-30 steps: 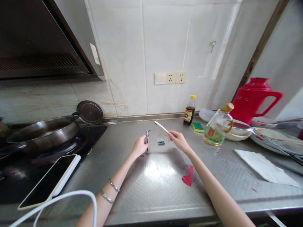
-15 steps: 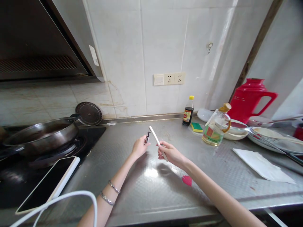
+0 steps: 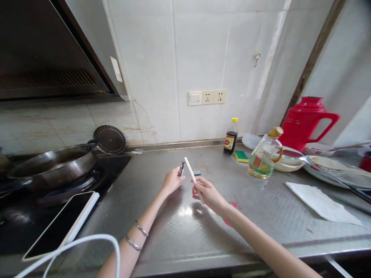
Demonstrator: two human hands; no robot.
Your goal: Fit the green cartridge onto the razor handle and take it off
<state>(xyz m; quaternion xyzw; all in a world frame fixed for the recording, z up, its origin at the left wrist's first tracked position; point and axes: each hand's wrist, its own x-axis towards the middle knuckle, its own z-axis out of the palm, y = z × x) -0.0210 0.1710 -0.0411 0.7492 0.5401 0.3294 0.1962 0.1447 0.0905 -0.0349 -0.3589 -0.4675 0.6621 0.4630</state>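
Note:
My left hand (image 3: 173, 180) is closed on a small black piece (image 3: 181, 169) with a thin, shiny outline; its exact kind is too small to make out. Just to its right, my right hand (image 3: 207, 193) grips a slim white pen-like stick (image 3: 189, 169), tilted with its upper end towards the left hand. That end is close beside the black piece; whether they touch I cannot tell. Both hands are above the metal countertop (image 3: 162, 235). Behind the white stick lies a small dark-green item (image 3: 197, 174), partly hidden. A pink scrap (image 3: 234, 204) shows around my right forearm.
On the left, a steel pan (image 3: 55, 164) sits on the black stove, with a white-edged tablet (image 3: 60, 227) and a white cable (image 3: 87, 236) nearer. To the right stand a soy sauce bottle (image 3: 230, 139), sponge (image 3: 241, 156), oil jug (image 3: 262, 162), red thermos (image 3: 301, 123) and paper (image 3: 320, 202).
The white stick and my right hand have shifted slightly down and turned a little. A dark-green item now shows behind the stick, and my right forearm covers more of the pink scrap.

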